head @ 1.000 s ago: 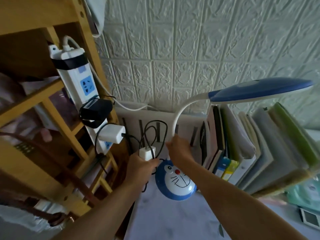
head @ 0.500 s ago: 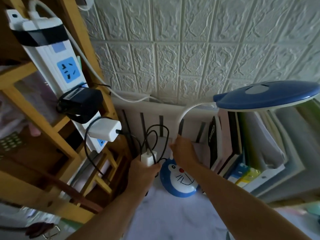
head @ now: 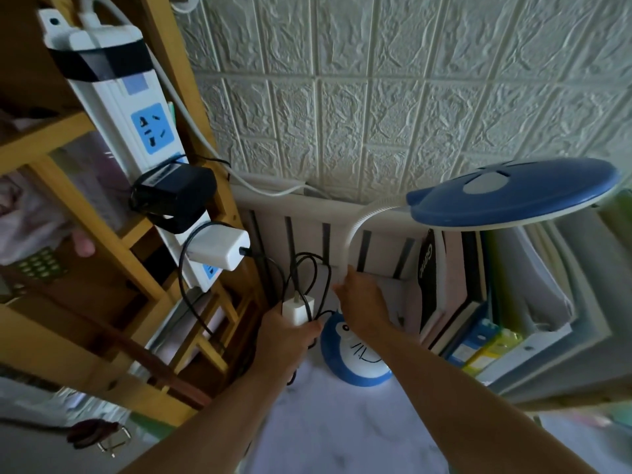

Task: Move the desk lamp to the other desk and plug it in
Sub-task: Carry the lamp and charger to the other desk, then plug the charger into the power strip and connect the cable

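The desk lamp has a round blue-and-white cartoon-face base (head: pixel 359 360) standing on the pale desk top (head: pixel 328 429), a white bendy neck (head: pixel 354 230) and a blue oval head (head: pixel 513 193) reaching right. My right hand (head: pixel 359 302) grips the neck just above the base. My left hand (head: pixel 290 333) holds the lamp's white plug adapter (head: pixel 297 308) with loops of black cable (head: pixel 307 271) above it. A white power strip (head: pixel 136 131), strapped to the wooden frame at the left, shows one free blue socket (head: pixel 150 128).
A black adapter (head: pixel 174 196) and a white charger (head: pixel 219 249) sit plugged into the strip. The wooden shelf frame (head: pixel 85 206) fills the left. Upright books and folders (head: pixel 496 302) stand close to the right of the lamp. A white embossed wall (head: pixel 376 97) lies behind.
The view has moved closer and tilted up, so the power strip looks larger. Both hands keep their holds; the lamp head sits lower and further right in view.
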The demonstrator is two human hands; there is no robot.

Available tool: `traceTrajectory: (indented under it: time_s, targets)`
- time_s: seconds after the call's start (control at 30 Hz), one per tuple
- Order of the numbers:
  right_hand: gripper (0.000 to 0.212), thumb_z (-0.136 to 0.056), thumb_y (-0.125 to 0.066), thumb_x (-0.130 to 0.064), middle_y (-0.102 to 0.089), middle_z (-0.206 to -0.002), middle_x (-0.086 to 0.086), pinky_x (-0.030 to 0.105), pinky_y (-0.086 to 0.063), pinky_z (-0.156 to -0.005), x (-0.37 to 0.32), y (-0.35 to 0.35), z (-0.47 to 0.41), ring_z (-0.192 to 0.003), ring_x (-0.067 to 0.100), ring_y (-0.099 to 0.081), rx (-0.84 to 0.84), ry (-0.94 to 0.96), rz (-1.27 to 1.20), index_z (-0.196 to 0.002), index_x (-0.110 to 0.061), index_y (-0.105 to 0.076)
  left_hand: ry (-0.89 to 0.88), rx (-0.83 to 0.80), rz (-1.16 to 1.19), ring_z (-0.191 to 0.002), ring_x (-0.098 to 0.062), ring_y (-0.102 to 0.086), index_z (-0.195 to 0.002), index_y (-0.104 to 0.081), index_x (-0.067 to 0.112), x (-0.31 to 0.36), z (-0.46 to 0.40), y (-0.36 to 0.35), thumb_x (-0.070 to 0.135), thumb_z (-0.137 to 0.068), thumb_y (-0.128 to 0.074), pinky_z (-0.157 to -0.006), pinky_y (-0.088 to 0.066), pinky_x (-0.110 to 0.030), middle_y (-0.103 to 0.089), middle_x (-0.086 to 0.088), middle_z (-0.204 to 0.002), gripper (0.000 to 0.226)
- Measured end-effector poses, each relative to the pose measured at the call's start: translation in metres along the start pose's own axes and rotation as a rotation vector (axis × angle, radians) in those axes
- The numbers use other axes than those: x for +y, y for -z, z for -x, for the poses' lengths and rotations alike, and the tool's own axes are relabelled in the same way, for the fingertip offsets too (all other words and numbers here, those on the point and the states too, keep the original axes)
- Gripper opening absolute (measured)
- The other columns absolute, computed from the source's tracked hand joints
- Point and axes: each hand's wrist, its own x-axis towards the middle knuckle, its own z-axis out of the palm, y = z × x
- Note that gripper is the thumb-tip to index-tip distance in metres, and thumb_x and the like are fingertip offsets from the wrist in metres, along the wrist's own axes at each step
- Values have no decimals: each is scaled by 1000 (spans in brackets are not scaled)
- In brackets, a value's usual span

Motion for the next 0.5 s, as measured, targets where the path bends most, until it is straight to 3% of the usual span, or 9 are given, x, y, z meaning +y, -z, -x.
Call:
traceTrajectory:
  time_s: [0.13,0.2,0.33,0.43,0.5]
  targets:
    - [14,-93,-49,-15,-51,-77,2,29,-43,-64,2,3,0,-78,22,-57,-60,12,63,-101,-3,-53,-16,-6,-39,-66,-7,-56,-94,-57,13,-1,2,5,6,-72,-76,-42,-44,-6,-59,6,-75,30]
    - [16,-93,-47,-12,-38,-69,-7,26,-40,-66,1,5,3,-87,27,-59,-97,38,136,-106,-4,-51,-19,-5,-68,-68,-7,-56,-100,-57,12,-1,5,7,8,-73,-76,-43,-44,-9,-59,6,-78,33]
    - [26,-92,-41,-11,-33,-70,-8,30,-38,-74,-3,13,13,-85,27,-50,-19,-64,72,-117,-7,-45,-42,0,-76,-68,-5,-55,-102,-57,14,1,12,10,12,-74,-77,-47,-43,-10,-58,6,-84,34]
    - [17,-93,-38,-12,-44,-76,2,33,-39,-69,-15,22,25,-79,22,-46,2,-114,90,-102,-4,-50,-50,-7,-83,-66,1,-51,-96,-49,20,4,21,14,15,-74,-77,-48,-38,-8,-54,10,-82,36]
    - [21,-97,-36,-22,-50,-75,4,36,-45,-69,-29,29,36,-76,23,-52,-83,-181,-123,-91,-9,-51,-47,-32,-67,-65,0,-52,-93,-51,19,7,26,17,12,-74,-77,-42,-42,-6,-54,12,-76,33]
